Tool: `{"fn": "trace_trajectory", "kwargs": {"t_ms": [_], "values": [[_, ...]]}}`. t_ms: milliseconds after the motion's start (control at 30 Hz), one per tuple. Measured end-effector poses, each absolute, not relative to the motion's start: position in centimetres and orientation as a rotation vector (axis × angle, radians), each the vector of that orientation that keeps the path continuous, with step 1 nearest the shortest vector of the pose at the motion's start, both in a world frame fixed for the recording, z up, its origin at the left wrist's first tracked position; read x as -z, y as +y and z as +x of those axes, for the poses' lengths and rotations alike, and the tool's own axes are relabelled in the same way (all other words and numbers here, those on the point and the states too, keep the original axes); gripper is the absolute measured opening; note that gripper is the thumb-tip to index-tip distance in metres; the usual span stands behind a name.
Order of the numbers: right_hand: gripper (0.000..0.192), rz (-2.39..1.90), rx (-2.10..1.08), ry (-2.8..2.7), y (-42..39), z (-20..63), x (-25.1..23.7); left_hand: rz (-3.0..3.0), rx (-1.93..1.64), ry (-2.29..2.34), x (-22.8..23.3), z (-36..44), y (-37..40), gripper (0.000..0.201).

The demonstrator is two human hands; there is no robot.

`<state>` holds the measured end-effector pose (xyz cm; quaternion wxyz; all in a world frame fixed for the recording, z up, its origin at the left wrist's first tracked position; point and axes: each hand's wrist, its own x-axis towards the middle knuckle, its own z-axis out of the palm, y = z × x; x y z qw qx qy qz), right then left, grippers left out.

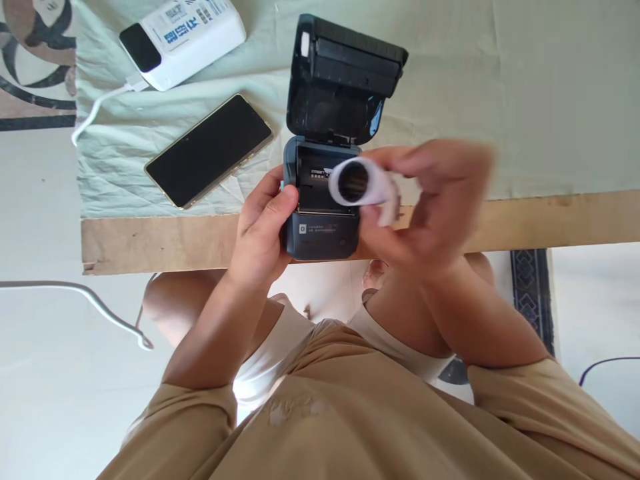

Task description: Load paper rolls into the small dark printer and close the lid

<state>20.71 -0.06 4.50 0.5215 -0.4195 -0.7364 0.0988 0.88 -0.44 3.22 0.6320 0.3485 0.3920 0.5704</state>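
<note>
A small dark label printer [323,237] stands at the table's front edge with its lid [345,80] tipped up and back. My left hand [265,223] grips the printer's left side, thumb on the rim of the open compartment. In my right hand [430,203], blurred by motion, is a white paper roll [377,183] with a dark hollow core facing me. The roll is over the right part of the compartment and hides some of it. Whether it touches the printer I cannot tell.
A black smartphone [210,150] lies on the pale green cloth [525,100] left of the printer. Behind it is a white power bank [200,40] with a white cable [100,107] plugged in. The table's bare wooden edge [160,243] runs in front of me.
</note>
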Motion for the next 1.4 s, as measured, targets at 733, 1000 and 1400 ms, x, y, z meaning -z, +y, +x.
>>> {"fn": "trace_trajectory", "kwargs": {"t_ms": [733,1000,1400], "values": [[0.019,-0.857,0.155,-1.969,-0.3,19.7,-4.5,0.955,-1.287,0.881,-2.4,0.4,-0.5,0.041],[0.01,-0.801,-0.03,-2.097,-1.8,19.0,-5.0,1.065,-1.26,0.803,-1.1,-0.4,-0.3,0.046],[0.064,-1.095,-0.558,-1.886,0.2,21.7,-4.8,1.061,-1.165,0.925,-2.0,-0.6,-1.2,0.053]]}}
